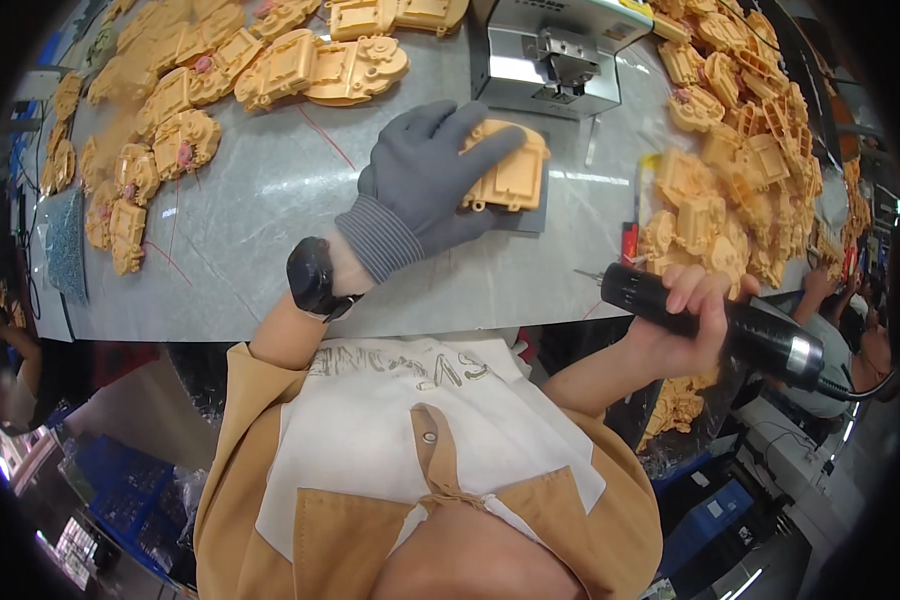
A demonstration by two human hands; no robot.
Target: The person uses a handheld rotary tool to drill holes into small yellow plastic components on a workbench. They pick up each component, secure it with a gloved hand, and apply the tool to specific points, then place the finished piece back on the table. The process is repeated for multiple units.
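Observation:
My left hand (420, 175), in a grey knitted glove, is closed over a yellow-orange plastic housing (515, 185). Its thumb and fingers press on the housing from the left. The part rests on a dark flat pad (535, 220) on the table, just in front of a screw feeder (555, 70). In my bare right hand (698, 308) is a black electric screwdriver (650, 290), held level near the table's front edge. The screwdriver's thin bit points left and stays apart from the housing. A cord leaves its silver rear end at the right.
Piled yellow-orange housings (760, 160) cover the table's right side. More housings (355, 70), some with red wires, stand in rows at the back left. A clear bag of small bluish pieces (65, 245) lies far left. A small red object (630, 240) sits near the right pile.

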